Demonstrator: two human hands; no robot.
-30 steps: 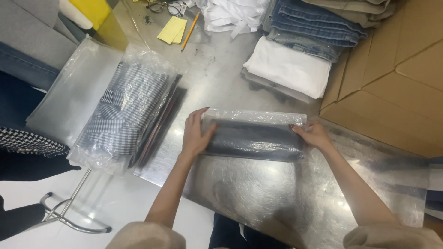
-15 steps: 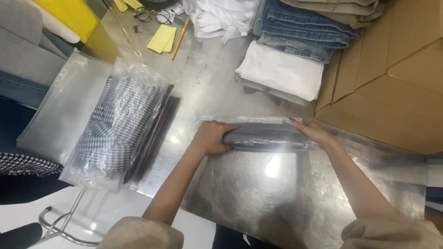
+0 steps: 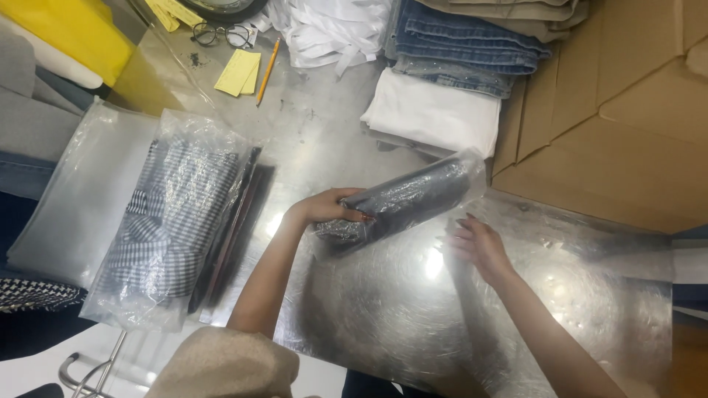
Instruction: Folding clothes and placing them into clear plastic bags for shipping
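Observation:
My left hand [image 3: 328, 206] grips one end of a dark folded garment sealed in a clear plastic bag [image 3: 405, 199] and holds it lifted and tilted above the shiny metal table [image 3: 413, 324]. My right hand [image 3: 479, 247] hovers just below the bag's far end, fingers spread, holding nothing. Whether its fingertips touch the plastic is unclear.
A stack of bagged checked garments [image 3: 173, 221] lies at the left on flat clear bags [image 3: 74, 199]. Folded jeans [image 3: 464, 44] and a white folded cloth [image 3: 435, 114] sit at the back, cardboard [image 3: 612, 118] at the right. Yellow notes [image 3: 240, 71], a pencil [image 3: 267, 70] and glasses [image 3: 221, 33] lie far back.
The bagged garment lay flat under both hands. Now my left hand has raised it off the table and tilted it, and my right hand has let go and dropped beneath it.

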